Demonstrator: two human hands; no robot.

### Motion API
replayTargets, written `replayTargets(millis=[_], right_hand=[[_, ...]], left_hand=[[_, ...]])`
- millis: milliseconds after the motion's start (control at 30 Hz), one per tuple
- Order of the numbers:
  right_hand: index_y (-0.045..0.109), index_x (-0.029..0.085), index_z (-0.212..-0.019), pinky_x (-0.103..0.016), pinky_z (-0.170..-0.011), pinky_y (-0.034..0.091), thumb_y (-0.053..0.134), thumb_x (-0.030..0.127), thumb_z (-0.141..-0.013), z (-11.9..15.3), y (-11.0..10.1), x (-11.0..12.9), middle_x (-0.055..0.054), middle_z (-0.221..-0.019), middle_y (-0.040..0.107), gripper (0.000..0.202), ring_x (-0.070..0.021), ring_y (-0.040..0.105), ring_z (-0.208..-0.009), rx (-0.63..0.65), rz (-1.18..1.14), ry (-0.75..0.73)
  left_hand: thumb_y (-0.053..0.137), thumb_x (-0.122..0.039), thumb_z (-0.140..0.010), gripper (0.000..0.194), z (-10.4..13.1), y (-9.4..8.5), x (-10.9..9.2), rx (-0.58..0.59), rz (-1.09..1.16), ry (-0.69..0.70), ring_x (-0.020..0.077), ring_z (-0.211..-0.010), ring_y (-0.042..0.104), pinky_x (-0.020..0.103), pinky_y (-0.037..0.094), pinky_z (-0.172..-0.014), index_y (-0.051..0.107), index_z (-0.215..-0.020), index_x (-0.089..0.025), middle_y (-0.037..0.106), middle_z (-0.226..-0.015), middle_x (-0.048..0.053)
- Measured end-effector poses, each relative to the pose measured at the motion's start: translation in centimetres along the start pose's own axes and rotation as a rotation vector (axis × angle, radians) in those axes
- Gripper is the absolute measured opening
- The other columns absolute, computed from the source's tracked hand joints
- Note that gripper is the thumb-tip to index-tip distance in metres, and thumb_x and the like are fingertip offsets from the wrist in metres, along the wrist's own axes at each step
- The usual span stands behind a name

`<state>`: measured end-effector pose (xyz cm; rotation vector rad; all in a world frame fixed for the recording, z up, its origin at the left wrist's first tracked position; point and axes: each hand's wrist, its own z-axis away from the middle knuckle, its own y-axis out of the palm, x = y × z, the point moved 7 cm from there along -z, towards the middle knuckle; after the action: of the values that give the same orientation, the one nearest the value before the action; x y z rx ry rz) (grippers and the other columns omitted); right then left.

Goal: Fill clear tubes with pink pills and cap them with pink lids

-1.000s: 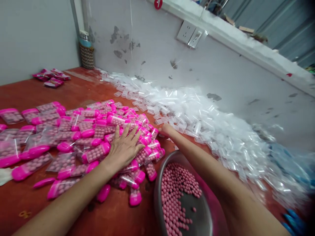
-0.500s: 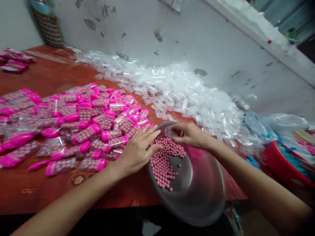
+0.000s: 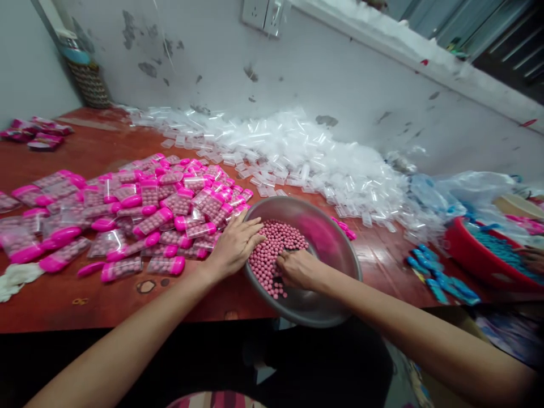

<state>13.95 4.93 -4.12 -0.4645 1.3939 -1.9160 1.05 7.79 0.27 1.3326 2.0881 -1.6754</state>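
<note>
We are resting our left hand [image 3: 234, 243], loosely spread, against a metal bowl [image 3: 340, 266]; we are curling our right hand [image 3: 297, 268] among pink beads [image 3: 272, 241], its hold hidden.

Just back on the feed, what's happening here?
The right hand is down among pink beads in a grey bowl, its grip hidden. The left hand rests at the bowl's left rim. Pink-capped bead containers are heaped to the left, and clear plastic pieces lie along the wall. At right, another person's hand is at a red basin of blue pieces.
</note>
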Motion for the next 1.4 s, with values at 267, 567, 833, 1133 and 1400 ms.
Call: replayTargets(millis=[267, 567, 833, 1133, 1400], right_hand=[[0.055, 0.013, -0.084, -0.023, -0.059, 0.04, 0.051, 0.025, -0.076, -1.7, -1.8, -0.4, -0.005, -0.075, 0.061, 0.015, -0.0142, 0.056, -0.066, -0.16, -0.4, 0.043], [0.055, 0.021, -0.109, -0.033, -0.072, 0.05, 0.065, 0.026, -0.071, 2.0, -3.3, -3.0, -0.003, -0.092, 0.061, 0.04, -0.0157, 0.059, -0.081, -0.505, -1.746, 0.038], [0.059, 0.016, -0.087, -0.03, -0.064, 0.054, 0.065, 0.032, -0.07, 4.5, -3.2, -4.2, 0.001, -0.071, 0.062, 0.023, -0.0128, 0.062, -0.067, -0.59, -1.714, 0.234], [0.055, 0.015, -0.092, -0.028, -0.058, 0.052, 0.064, 0.037, -0.069, 9.4, -3.6, -8.4, -0.005, -0.078, 0.066, 0.033, -0.0165, 0.065, -0.066, -0.794, -1.535, 0.395], [0.056, 0.014, -0.092, -0.028, -0.059, 0.052, 0.059, 0.042, -0.073, 14.4, -0.6, -16.3, -0.006, -0.077, 0.066, 0.034, -0.0161, 0.064, -0.065, -0.961, -1.283, 0.631]], left_hand=[[0.038, -0.034, -0.088, 0.035, 0.2, -0.2, 0.1, -0.016, -0.064, 0.031, 0.0232, -0.124, 0.036, 0.049, 0.018, -0.106, 0.055, -0.114, -0.016, 0.054, -0.123, 0.007], [0.045, -0.022, -0.085, 0.033, -0.5, -1.2, -4.7, 0.0, 0.369, 0.076, 0.0188, -0.108, 0.053, 0.031, 0.039, -0.095, 0.052, -0.117, -0.017, 0.06, -0.114, 0.008], [0.052, -0.017, -0.078, 0.019, -1.6, 1.3, -5.6, 0.038, 0.704, -0.107, 0.0183, -0.086, 0.06, 0.026, 0.045, -0.079, 0.062, -0.093, -0.015, 0.067, -0.091, 0.005], [0.055, -0.025, -0.078, 0.023, -2.6, 2.3, -5.9, 0.121, 0.726, -0.129, 0.0199, -0.087, 0.059, 0.029, 0.046, -0.078, 0.062, -0.098, -0.017, 0.066, -0.092, 0.005], [0.06, -0.027, -0.075, 0.025, -2.7, 4.1, -5.6, 0.247, 1.032, -0.29, 0.0174, -0.087, 0.058, 0.028, 0.047, -0.077, 0.061, -0.097, -0.015, 0.063, -0.094, 0.006]])
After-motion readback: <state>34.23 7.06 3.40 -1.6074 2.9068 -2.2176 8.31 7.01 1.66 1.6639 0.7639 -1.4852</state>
